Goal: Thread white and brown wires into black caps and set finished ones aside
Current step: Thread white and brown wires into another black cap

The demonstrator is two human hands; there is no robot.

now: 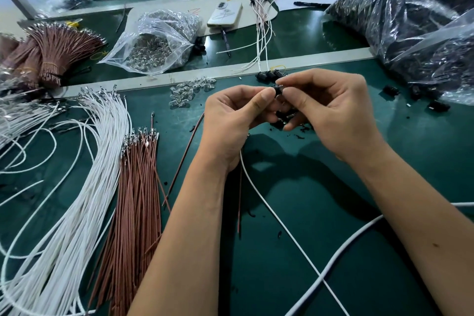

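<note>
There is one view only, from a wide-angle camera worn on the person's head. It looks forward and steeply down onto the green desk, close enough that both forearms enter from the near edge and the hands meet just above the middle of the frame. The lens bends straight lines toward the edges, so the far desk strips curve. To the left the view reaches the white wire bundle; to the far right it reaches a plastic bag. The far edge of the frame takes in paper sheets.
</note>
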